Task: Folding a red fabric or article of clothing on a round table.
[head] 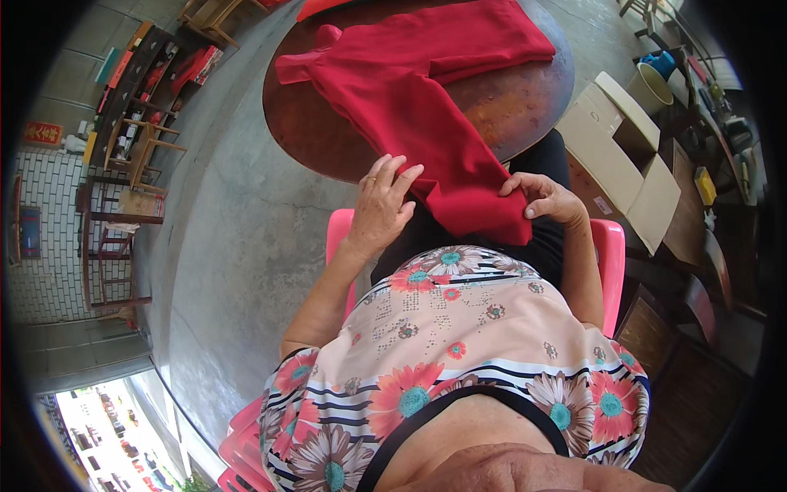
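A red garment point(430, 117), which looks like a pair of trousers, lies across the round brown table point(510, 123). One leg points toward the table's far right; the other hangs over the near edge onto my lap. At the hem of this near leg, my right hand point(547, 198) grips the cloth between thumb and fingers. My left hand point(382, 200) is at the leg's left side, fingers spread and slightly bent, holding nothing. Whether its fingertips touch the fabric I cannot tell. A lighter, shiny red part point(301, 66) of the garment lies at the table's left.
I sit on a pink plastic chair point(609, 252). To the right stand an opened cardboard box point(605, 141) and a beige bin point(652, 86). Wooden chairs point(144, 150) and a loaded shelf point(132, 86) line the left side. An orange-red item point(320, 7) rests at the table's far edge.
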The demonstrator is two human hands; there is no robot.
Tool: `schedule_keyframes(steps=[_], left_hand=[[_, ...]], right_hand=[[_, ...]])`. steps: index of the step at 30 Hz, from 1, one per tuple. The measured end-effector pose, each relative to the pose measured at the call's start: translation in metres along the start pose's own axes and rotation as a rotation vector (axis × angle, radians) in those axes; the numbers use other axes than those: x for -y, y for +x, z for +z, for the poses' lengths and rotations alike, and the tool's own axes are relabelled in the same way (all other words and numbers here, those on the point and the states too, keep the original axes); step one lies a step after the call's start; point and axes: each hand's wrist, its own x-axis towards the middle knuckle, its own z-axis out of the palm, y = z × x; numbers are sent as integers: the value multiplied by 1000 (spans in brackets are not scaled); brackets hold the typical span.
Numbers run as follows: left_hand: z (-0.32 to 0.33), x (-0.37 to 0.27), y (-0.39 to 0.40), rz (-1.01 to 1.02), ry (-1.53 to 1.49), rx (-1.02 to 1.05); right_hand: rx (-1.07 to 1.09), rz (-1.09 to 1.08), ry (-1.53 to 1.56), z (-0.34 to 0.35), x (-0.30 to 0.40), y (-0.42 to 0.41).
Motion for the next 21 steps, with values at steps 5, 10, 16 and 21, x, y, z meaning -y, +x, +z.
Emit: schedule_keyframes(steps=[5, 10, 16, 21], left_hand=[[35, 27, 4, 149, 147, 243], [33, 32, 17, 131, 108, 241], [31, 24, 30, 112, 169, 237], [10, 51, 50, -4, -86, 347]], right_hand=[[-186, 178, -214, -19, -20, -17], [-170, 194, -388, -14, -8, -18], [-363, 176, -1129, 8, -8, -7], [-285, 272, -1208, 17, -14, 9]])
